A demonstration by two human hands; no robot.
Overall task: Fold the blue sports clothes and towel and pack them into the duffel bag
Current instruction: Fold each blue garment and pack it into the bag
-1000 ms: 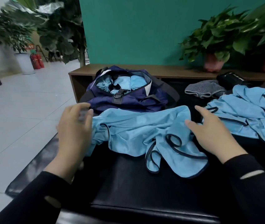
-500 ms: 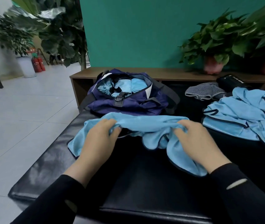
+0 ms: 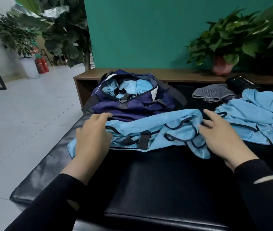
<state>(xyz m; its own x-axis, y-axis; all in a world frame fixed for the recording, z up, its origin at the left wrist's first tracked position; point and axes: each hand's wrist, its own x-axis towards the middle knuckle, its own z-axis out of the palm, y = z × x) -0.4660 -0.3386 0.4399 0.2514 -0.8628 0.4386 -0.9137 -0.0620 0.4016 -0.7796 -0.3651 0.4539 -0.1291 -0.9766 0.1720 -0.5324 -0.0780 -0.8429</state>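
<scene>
A garment (image 3: 150, 130) is lying across the surface (image 3: 165, 177), just in front of the duffel bag (image 3: 132, 104), which is holding folded clothes (image 3: 132, 85). The left hand (image 3: 90, 139) is resting on the garment's left end, the right hand (image 3: 220, 135) on its right. More clothes (image 3: 257, 119) are lying to the right.

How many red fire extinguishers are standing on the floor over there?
2. Both fire extinguishers stand side by side on the floor at far left, beside the white plant pot. Leaves and the pot could hide another one behind them.
</scene>
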